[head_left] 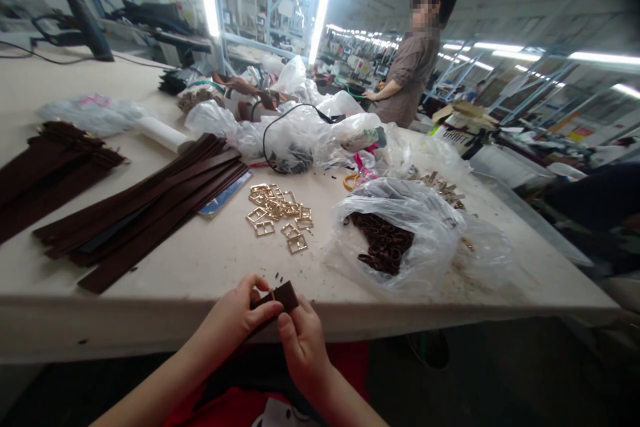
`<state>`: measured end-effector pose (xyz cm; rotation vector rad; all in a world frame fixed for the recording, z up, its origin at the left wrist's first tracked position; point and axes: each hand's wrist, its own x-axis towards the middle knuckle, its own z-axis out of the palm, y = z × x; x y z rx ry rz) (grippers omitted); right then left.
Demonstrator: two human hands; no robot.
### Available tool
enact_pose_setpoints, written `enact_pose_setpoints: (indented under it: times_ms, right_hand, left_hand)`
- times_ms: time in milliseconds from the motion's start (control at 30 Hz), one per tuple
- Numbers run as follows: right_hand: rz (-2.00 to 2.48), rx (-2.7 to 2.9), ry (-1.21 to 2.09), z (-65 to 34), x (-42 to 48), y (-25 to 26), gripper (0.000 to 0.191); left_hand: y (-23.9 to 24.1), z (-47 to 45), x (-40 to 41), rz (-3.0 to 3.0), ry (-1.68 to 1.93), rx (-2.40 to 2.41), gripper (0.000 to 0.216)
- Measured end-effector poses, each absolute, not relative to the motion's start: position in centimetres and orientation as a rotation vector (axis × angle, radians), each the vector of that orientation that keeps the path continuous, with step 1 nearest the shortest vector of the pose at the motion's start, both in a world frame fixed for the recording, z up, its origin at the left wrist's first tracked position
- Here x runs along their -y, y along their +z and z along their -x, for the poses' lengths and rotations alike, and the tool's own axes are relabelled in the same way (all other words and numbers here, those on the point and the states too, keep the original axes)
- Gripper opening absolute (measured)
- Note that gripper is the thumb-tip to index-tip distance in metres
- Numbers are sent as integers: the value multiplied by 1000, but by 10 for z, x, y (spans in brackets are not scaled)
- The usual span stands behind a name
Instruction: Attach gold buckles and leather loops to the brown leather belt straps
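Note:
At the table's front edge, both my hands grip a dark brown strap [287, 295], which looks like leather. A thin gold-coloured bar, apparently part of a buckle, shows across it by my left fingers. My left hand [245, 307] is closed, thumb and fingers pinching the strap from the left. On the other side, my right hand [305, 340] is closed on the strap's end. Just beyond lies a loose pile of gold buckles [273, 203]. To the right, small dark brown loops [385, 240] fill an open clear plastic bag [430, 233].
More brown straps [165, 193] lie to the left, partly over a blue card [225, 197], with another strap bundle [55, 167] farther left. Crumpled plastic bags [300, 127] and a white roll [163, 133] sit behind. A person [413, 73] stands across the table [200, 287].

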<state>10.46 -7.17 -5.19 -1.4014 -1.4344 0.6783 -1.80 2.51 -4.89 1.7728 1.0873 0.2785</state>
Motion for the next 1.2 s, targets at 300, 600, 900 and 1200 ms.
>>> enact_pose_setpoints:
  times_ms: [300, 600, 900, 1200]
  right_hand:
    - [2238, 1521, -110, -270, 21, -46, 24]
    - [2537, 1429, -288, -334, -12, -64, 4]
    - [2496, 1353, -258, -339, -4, -60, 15]
    - [1867, 1211, 368, -266, 17, -49, 29]
  left_hand:
    - [-55, 22, -32, -1560, 211, -862, 37]
    - [-47, 18, -28, -1632, 194, -862, 30]
    - [-36, 19, -34, -1556, 347, -905, 28]
    - [-24, 22, -31, -1519, 465, -1010, 23]
